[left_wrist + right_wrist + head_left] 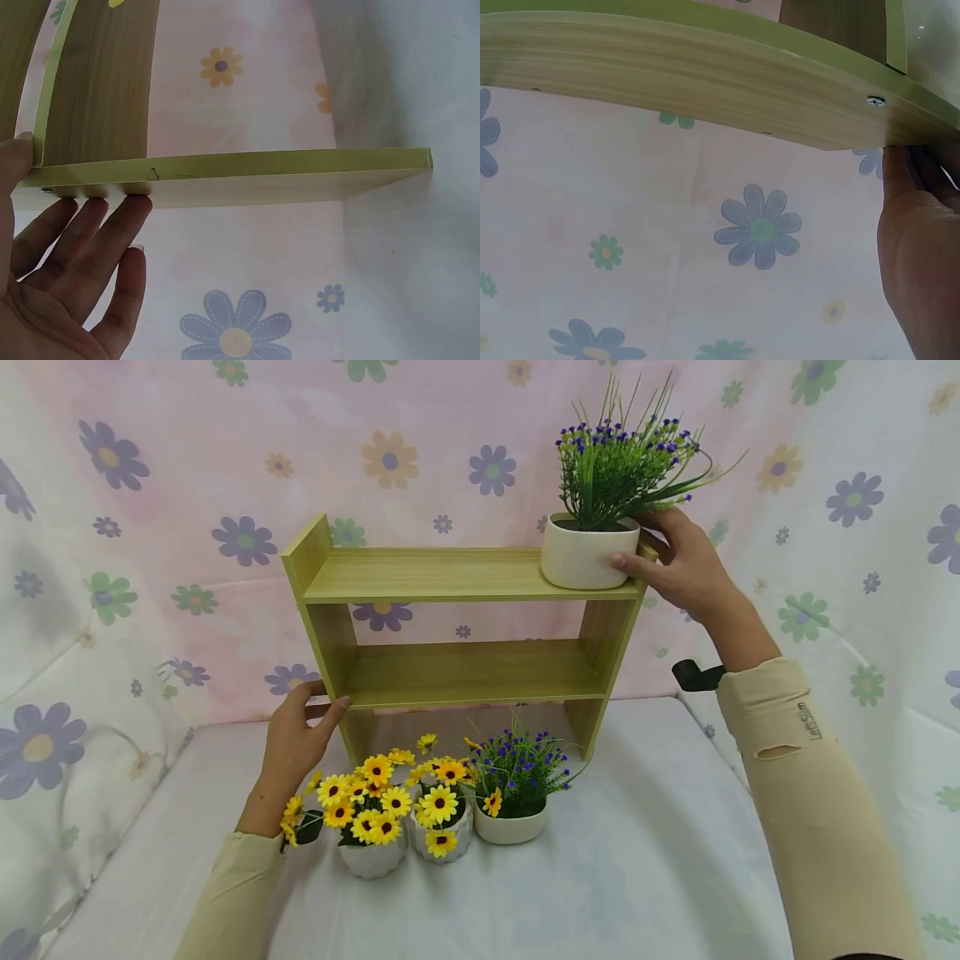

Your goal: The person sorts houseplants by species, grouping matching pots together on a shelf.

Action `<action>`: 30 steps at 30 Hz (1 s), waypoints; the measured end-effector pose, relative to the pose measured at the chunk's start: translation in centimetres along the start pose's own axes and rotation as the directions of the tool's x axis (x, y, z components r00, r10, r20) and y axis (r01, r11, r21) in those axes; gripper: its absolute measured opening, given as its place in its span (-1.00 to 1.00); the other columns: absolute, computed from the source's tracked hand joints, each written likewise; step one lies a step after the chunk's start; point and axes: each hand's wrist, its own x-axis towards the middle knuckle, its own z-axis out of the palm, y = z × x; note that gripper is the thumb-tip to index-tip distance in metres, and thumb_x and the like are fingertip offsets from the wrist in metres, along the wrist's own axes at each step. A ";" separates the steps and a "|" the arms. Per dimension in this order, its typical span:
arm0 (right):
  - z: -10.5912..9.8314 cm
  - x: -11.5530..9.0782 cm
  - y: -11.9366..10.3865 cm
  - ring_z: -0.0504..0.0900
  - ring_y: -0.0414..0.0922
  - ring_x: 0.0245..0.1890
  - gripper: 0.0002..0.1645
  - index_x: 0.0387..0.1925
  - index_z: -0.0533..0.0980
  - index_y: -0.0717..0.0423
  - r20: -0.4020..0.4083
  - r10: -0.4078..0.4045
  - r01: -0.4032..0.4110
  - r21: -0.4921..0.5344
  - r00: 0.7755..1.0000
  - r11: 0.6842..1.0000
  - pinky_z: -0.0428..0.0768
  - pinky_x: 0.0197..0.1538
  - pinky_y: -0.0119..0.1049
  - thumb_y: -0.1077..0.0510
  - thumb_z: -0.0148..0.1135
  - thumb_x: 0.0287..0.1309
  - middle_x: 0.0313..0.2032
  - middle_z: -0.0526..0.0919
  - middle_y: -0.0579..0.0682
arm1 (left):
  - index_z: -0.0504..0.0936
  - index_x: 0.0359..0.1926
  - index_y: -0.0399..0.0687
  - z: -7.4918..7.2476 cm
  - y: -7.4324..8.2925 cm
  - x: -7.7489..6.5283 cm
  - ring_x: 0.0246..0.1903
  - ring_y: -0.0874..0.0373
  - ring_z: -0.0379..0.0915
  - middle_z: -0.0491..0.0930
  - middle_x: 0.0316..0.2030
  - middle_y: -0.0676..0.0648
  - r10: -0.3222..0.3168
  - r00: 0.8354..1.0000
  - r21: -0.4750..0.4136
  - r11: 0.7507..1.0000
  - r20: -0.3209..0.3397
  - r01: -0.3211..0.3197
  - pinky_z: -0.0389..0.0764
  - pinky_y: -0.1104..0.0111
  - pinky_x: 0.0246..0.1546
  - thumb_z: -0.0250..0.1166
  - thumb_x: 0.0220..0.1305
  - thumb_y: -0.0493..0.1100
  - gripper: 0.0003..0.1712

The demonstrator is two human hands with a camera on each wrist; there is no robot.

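A two-tier wooden shelf (465, 673) stands at the middle of the table. On the right end of its top board is a white oval pot (585, 558) holding an artificial plant with purple flowers (615, 464). My right hand (686, 564) grips this pot from the right, thumb on its front and fingers behind. At the shelf's left side panel (285, 166), my left hand (296, 735) pinches the edge level with the middle board. Its thumb lies at the front edge, and the fingertips (137, 204) press the outer face.
In front of the shelf stand two ribbed white pots of yellow sunflowers (372, 860) (442, 814) and another oval pot with purple flowers (510, 828). A white cloth covers the table (600, 893). Behind hangs a floral curtain (450, 468).
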 end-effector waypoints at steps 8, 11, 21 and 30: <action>0.0 -2.1 0.9 0.28 -0.01 0.56 -0.03 0.60 0.19 0.17 -0.050 -0.087 0.092 0.095 0.995 0.991 0.25 0.57 -0.39 0.21 0.47 0.29 0.53 0.30 0.12 | 0.44 0.38 -0.31 0.0 0.0 0.0 0.14 -0.40 0.64 0.54 0.29 -0.35 0.001 1.000 -0.002 1.000 0.000 -0.001 0.68 -0.25 0.08 0.24 0.58 0.12 -0.34; 0.2 -3.2 1.4 0.29 0.00 0.55 -0.05 0.58 0.20 0.18 -0.082 -0.123 0.133 0.130 0.989 0.983 0.25 0.57 -0.38 0.25 0.46 0.28 0.52 0.29 0.15 | 0.44 0.39 -0.30 0.0 0.1 0.1 0.14 -0.39 0.64 0.54 0.29 -0.35 -0.001 1.000 -0.004 1.000 0.001 0.001 0.68 -0.25 0.09 0.24 0.58 0.12 -0.34; 1.2 -7.2 3.8 0.37 0.01 0.50 -0.08 0.54 0.27 0.24 -0.128 -0.271 0.293 0.212 0.954 0.932 0.30 0.58 -0.25 0.34 0.49 0.24 0.47 0.36 0.21 | 0.44 0.40 -0.29 0.0 0.2 0.0 0.16 -0.39 0.63 0.53 0.30 -0.34 -0.012 1.000 -0.006 1.000 0.007 0.012 0.66 -0.26 0.11 0.24 0.58 0.14 -0.33; 2.5 -10.4 5.5 0.42 0.10 0.46 -0.09 0.50 0.30 0.34 -0.189 -0.311 0.347 0.202 0.931 0.916 0.41 0.51 -0.27 0.41 0.49 0.17 0.42 0.44 0.20 | 0.44 0.40 -0.29 0.0 0.1 -0.1 0.16 -0.39 0.63 0.53 0.30 -0.34 -0.009 1.000 -0.006 1.000 0.000 0.009 0.67 -0.25 0.11 0.24 0.58 0.14 -0.33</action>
